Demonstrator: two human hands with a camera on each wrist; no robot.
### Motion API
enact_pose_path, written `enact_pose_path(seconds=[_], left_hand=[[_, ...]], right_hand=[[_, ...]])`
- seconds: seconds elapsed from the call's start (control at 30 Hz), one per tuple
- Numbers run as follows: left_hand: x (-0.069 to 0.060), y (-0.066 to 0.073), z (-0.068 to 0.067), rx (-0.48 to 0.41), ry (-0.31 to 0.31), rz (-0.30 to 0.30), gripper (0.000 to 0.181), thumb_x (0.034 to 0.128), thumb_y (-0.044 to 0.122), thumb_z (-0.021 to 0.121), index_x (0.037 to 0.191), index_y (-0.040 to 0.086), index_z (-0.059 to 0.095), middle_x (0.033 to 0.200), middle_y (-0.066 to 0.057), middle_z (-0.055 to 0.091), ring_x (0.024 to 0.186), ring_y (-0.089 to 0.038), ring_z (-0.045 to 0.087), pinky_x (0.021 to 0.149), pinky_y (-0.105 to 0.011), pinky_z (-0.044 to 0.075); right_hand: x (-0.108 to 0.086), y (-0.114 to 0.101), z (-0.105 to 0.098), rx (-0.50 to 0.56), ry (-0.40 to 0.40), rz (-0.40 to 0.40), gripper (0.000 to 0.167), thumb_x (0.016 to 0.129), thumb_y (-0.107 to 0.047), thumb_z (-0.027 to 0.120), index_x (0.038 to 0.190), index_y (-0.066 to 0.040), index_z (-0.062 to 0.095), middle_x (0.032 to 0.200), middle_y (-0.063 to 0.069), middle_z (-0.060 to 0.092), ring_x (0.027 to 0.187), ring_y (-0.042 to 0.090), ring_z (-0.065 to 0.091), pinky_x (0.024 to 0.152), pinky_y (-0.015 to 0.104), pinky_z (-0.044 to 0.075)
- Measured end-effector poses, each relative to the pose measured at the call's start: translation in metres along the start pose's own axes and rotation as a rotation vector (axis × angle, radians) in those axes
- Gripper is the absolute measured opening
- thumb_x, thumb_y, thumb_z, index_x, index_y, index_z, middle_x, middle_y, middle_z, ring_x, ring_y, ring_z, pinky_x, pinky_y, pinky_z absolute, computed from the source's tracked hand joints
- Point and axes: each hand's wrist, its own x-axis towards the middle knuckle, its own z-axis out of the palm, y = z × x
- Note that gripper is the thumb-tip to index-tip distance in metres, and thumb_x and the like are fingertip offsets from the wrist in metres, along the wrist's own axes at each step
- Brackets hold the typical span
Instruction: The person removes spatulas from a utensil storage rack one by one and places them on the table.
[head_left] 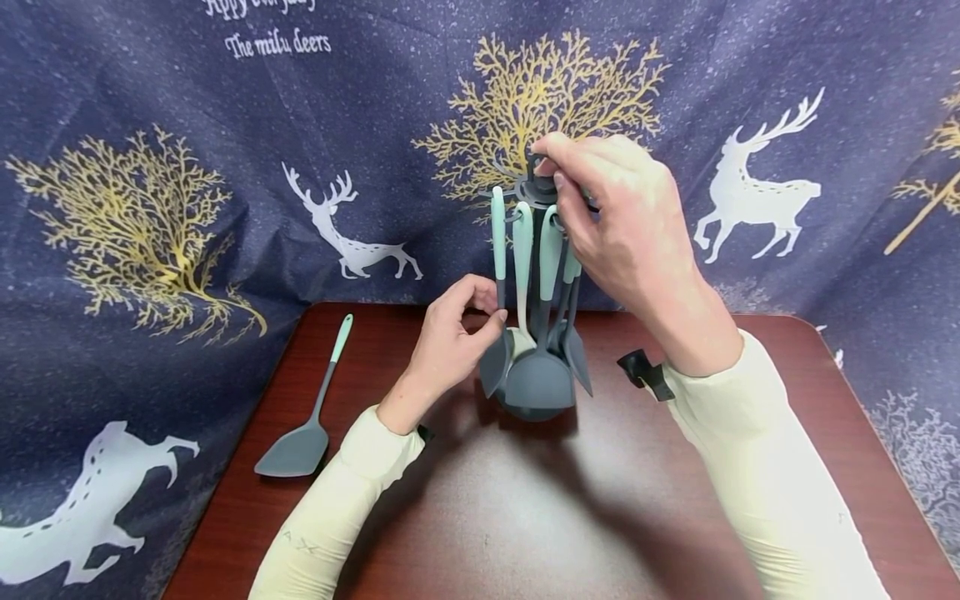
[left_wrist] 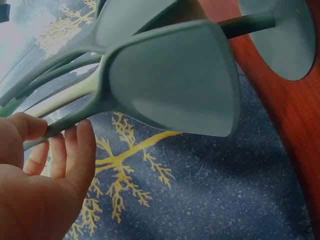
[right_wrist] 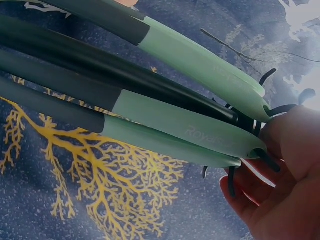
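Observation:
A dark utensil rack [head_left: 534, 193] with hooks stands upright toward the back of the table, hung with several grey utensils with mint-green handles [right_wrist: 195, 127]. My right hand [head_left: 626, 200] pinches the knob at the top of the rack. Low on the rack's left side, my left hand [head_left: 453, 333] holds the grey shaft of a hanging spatula [left_wrist: 175, 85] between thumb and fingers. A wide turner [head_left: 538, 379] hangs at the front, partly covering a pale utensil [head_left: 521, 340] behind it. The right fingertips are partly hidden in the right wrist view.
Another spatula [head_left: 296, 450] with a mint-green handle lies on the reddish-brown table [head_left: 480, 517] at the left. A dark blue cloth [head_left: 360, 125] printed with deer and golden trees hangs behind the table.

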Motion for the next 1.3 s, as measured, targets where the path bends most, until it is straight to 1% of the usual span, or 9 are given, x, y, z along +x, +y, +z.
enact_pose_path(seconds=[0.13,0.3,0.43,0.73,1.1,1.3], left_hand=[[-0.0003,0.0020,-0.0005,0.018,0.001,0.012,0.018,0.0942,-0.002,0.072,0.108,0.008,0.065,0.099,-0.003,0.065,0.090,-0.015,0.067,0.078,-0.030,0.063],[-0.0019,0.0028,-0.0004,0.031,0.010,0.014,0.019,0.0936,-0.001,0.074,0.109,0.007,0.067,0.100,-0.006,0.066,0.091,-0.017,0.066,0.079,-0.033,0.062],[-0.0029,0.0029,-0.0015,0.039,0.014,0.021,0.020,0.0930,-0.002,0.075,0.109,0.007,0.067,0.100,-0.006,0.066,0.091,-0.017,0.066,0.078,-0.034,0.062],[-0.0018,0.0051,-0.0045,0.044,0.000,0.005,0.017,0.0953,0.001,0.072,0.110,0.008,0.066,0.099,-0.004,0.065,0.089,-0.014,0.066,0.079,-0.031,0.062],[-0.0021,0.0072,-0.0065,0.040,0.009,-0.003,0.018,0.0944,-0.001,0.072,0.109,0.008,0.066,0.097,-0.004,0.064,0.088,-0.014,0.066,0.078,-0.030,0.062],[-0.0021,0.0068,-0.0088,0.041,0.016,0.004,0.019,0.0946,-0.001,0.072,0.110,0.008,0.066,0.097,-0.003,0.064,0.088,-0.014,0.066,0.078,-0.031,0.062]], right_hand=[[0.0000,-0.0001,-0.0001,-0.002,0.002,0.004,0.028,0.103,-0.001,0.055,0.122,-0.006,0.075,0.107,0.009,0.079,0.100,0.033,0.069,0.090,0.048,0.052],[-0.0005,-0.0001,0.0002,-0.001,0.002,0.003,0.028,0.103,-0.001,0.055,0.121,-0.006,0.075,0.106,0.009,0.079,0.100,0.033,0.069,0.090,0.049,0.052],[-0.0004,-0.0003,0.0005,-0.002,0.000,0.000,0.028,0.103,-0.001,0.055,0.122,-0.005,0.075,0.106,0.009,0.079,0.100,0.033,0.069,0.090,0.049,0.052],[-0.0001,-0.0002,0.0001,-0.002,0.005,-0.001,0.028,0.104,-0.001,0.054,0.121,-0.006,0.075,0.106,0.009,0.079,0.100,0.033,0.069,0.089,0.048,0.053],[-0.0004,-0.0009,0.0005,-0.006,0.003,0.005,0.027,0.104,-0.001,0.054,0.121,-0.005,0.075,0.105,0.010,0.079,0.099,0.033,0.069,0.089,0.049,0.052],[-0.0004,-0.0012,0.0011,-0.009,0.007,-0.003,0.027,0.104,-0.001,0.054,0.121,-0.005,0.075,0.105,0.010,0.079,0.099,0.034,0.069,0.088,0.049,0.053]])
